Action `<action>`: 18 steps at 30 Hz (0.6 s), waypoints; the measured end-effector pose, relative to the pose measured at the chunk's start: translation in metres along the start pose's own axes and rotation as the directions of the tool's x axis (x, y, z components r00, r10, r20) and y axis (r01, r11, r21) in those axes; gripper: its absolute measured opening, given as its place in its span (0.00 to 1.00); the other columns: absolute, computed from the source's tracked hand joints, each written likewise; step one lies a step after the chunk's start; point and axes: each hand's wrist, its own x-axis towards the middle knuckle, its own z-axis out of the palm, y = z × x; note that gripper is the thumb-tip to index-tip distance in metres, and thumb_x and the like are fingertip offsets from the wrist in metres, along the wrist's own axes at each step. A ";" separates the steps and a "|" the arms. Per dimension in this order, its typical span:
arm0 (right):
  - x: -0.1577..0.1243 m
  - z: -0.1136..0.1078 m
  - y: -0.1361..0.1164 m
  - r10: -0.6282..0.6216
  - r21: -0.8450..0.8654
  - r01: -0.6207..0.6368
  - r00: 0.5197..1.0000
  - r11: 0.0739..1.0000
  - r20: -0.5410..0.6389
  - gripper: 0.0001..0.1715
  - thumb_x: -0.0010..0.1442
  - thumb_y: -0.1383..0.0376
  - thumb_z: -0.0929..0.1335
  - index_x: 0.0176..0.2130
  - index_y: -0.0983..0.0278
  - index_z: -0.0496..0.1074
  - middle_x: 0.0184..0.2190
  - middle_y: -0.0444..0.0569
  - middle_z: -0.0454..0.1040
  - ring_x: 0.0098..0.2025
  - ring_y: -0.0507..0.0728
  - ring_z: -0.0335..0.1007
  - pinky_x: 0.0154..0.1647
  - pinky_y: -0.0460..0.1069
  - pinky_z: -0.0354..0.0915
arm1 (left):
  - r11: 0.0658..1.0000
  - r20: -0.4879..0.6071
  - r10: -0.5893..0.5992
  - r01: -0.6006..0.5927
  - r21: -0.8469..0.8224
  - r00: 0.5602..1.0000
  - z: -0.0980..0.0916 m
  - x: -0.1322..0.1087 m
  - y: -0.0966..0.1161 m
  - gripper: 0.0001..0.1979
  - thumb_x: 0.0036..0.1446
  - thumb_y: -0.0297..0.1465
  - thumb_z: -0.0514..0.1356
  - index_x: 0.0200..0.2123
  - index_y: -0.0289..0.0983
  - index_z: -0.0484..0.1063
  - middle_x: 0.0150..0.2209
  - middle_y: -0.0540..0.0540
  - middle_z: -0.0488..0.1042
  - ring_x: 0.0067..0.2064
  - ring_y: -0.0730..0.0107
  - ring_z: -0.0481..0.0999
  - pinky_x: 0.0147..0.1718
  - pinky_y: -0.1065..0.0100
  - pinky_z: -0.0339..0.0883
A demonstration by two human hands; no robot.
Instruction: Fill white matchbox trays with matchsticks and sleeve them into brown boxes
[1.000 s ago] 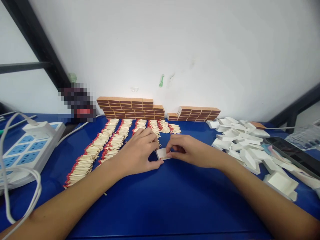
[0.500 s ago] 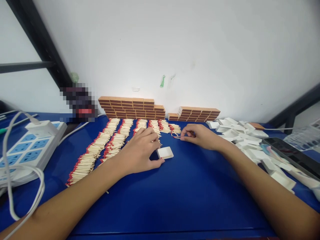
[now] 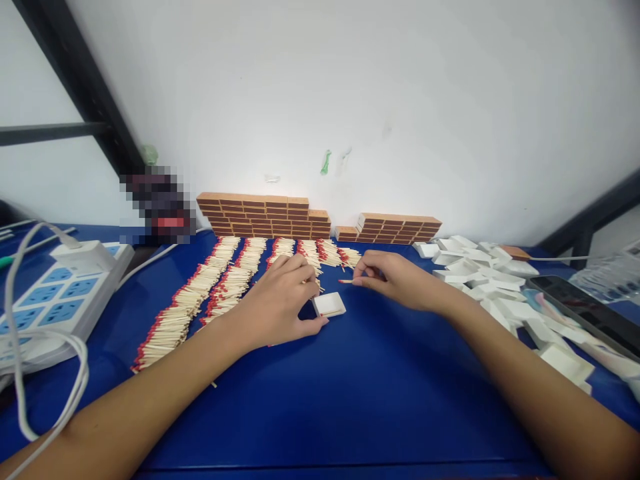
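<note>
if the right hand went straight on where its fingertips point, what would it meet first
The right hand, pinching a match, points left, so it would probably meet the left hand first, though depth is unclear and it might clip the white tray instead.

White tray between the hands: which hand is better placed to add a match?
Probably the right hand: it pinches a match just beyond the white tray, while the left hand is at the tray's left end.
</note>
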 end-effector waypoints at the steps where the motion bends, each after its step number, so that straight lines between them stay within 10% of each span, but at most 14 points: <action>1: -0.002 0.002 -0.009 -0.027 0.012 0.027 1.000 1.000 0.008 0.14 0.69 0.55 0.67 0.37 0.61 0.76 0.31 0.46 0.70 0.32 0.55 0.63 0.34 0.50 0.58 | 1.000 -0.001 0.000 0.000 0.002 1.000 0.000 0.000 0.000 0.14 0.62 0.42 0.68 0.42 0.37 0.78 0.43 0.43 0.77 0.51 0.54 0.71 0.51 0.53 0.66; 9: -0.009 0.019 -0.035 -0.163 0.035 0.161 0.986 0.986 0.043 0.11 0.70 0.59 0.68 0.38 0.60 0.78 0.31 0.46 0.72 0.32 0.55 0.64 0.35 0.50 0.58 | 1.000 -0.003 0.012 -0.012 -0.014 1.000 -0.002 0.000 0.001 0.13 0.63 0.41 0.67 0.39 0.36 0.77 0.42 0.44 0.77 0.50 0.55 0.72 0.53 0.53 0.66; 18: 0.011 0.017 0.018 0.245 -0.071 -0.289 0.900 0.955 -0.361 0.24 0.62 0.45 0.70 0.31 0.62 0.77 0.26 0.48 0.72 0.29 0.56 0.65 0.30 0.51 0.55 | 1.000 -0.005 0.026 -0.026 -0.013 1.000 -0.001 0.000 0.003 0.14 0.63 0.42 0.67 0.41 0.36 0.78 0.43 0.42 0.77 0.52 0.53 0.72 0.54 0.52 0.66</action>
